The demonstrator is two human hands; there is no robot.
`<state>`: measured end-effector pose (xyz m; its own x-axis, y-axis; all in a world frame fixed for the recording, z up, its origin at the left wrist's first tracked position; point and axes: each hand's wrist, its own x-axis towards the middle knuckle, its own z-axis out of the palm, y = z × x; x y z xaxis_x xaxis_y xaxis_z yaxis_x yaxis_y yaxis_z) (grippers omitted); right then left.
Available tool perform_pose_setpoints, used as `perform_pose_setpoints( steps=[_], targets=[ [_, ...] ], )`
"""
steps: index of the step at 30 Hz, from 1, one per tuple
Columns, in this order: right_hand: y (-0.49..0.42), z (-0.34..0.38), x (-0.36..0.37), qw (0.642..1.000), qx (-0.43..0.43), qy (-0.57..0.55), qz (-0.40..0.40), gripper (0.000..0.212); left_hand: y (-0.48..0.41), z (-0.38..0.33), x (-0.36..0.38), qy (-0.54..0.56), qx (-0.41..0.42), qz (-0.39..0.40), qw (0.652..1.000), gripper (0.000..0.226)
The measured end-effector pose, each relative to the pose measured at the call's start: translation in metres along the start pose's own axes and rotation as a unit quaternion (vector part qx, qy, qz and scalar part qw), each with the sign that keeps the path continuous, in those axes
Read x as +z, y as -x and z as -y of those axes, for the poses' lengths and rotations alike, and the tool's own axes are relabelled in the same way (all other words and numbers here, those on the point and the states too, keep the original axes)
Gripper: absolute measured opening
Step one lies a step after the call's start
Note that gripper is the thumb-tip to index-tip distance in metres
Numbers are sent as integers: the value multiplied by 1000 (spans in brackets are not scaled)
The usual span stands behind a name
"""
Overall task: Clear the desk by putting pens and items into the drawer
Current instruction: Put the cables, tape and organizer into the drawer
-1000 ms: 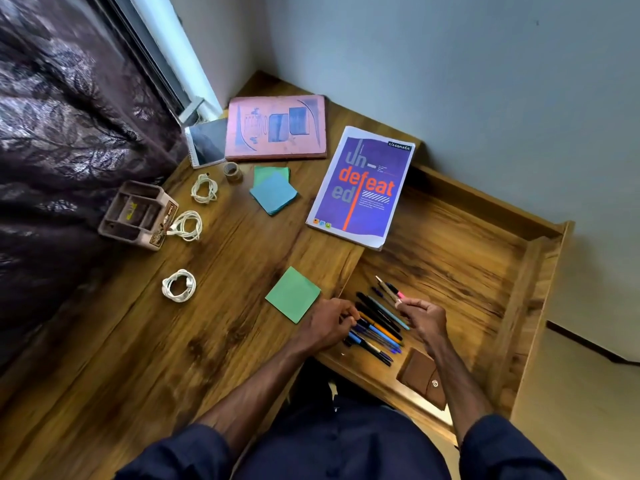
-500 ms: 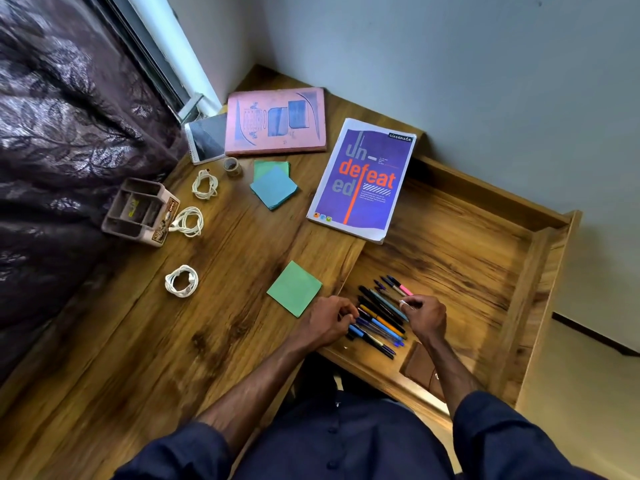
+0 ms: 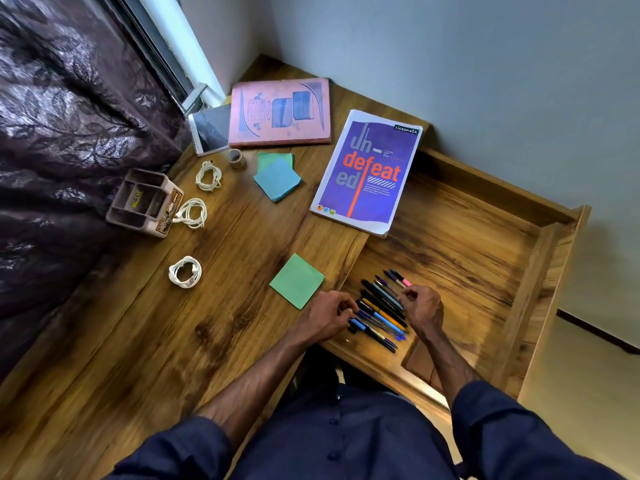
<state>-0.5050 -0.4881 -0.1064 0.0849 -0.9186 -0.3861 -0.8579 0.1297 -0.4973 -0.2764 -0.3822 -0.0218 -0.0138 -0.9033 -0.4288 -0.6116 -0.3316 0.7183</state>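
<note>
Desktop (image 3: 138, 341): three cable coils (image 3: 185, 271); left hand (image 3: 327, 318), right hand (image 3: 424, 306) grip pens (image 3: 381, 313).

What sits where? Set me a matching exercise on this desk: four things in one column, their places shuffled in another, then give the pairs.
Things
1. pens
2. purple notebook
3. pink book
4. organiser

Places
A. beside the curtain, next to a white cable
B. in the open drawer
C. at the back of the desk, near the window
D. at the desk's edge, right beside the drawer

Pairs: 1-B, 2-D, 3-C, 4-A
</note>
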Motion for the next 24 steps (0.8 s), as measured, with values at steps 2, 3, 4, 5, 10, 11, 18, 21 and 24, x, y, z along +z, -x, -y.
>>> perform_pose_setpoints(
  steps=[2,3,4,5,10,11,18,21,24],
  targets=[
    [5,14,-3,998,-33,-32,-30,12,0,2,-1,5,-4,-3,1000,16],
    [8,25,-6,996,-59,-50,-50,10,1,3,-3,8,-7,-8,1000,15],
    [12,37,-9,991,-89,-67,-71,7,1,5,-4,11,-10,-17,1000,14],
    [17,51,-12,985,-119,-87,-88,4,1,6,-7,14,-15,-26,999,13],
    [46,130,-9,956,-241,-143,-86,7,4,14,-32,26,-29,-109,993,15],
    [51,144,-4,953,-258,-145,-70,8,5,15,-39,23,-31,-129,991,16],
    [63,225,38,921,-370,-124,12,11,37,51,-93,43,-116,-261,957,18],
    [62,254,59,912,-388,-128,44,9,59,74,-113,62,-174,-306,934,16],
    [64,283,83,907,-400,-110,79,5,84,99,-127,85,-224,-350,905,16]
  ],
)
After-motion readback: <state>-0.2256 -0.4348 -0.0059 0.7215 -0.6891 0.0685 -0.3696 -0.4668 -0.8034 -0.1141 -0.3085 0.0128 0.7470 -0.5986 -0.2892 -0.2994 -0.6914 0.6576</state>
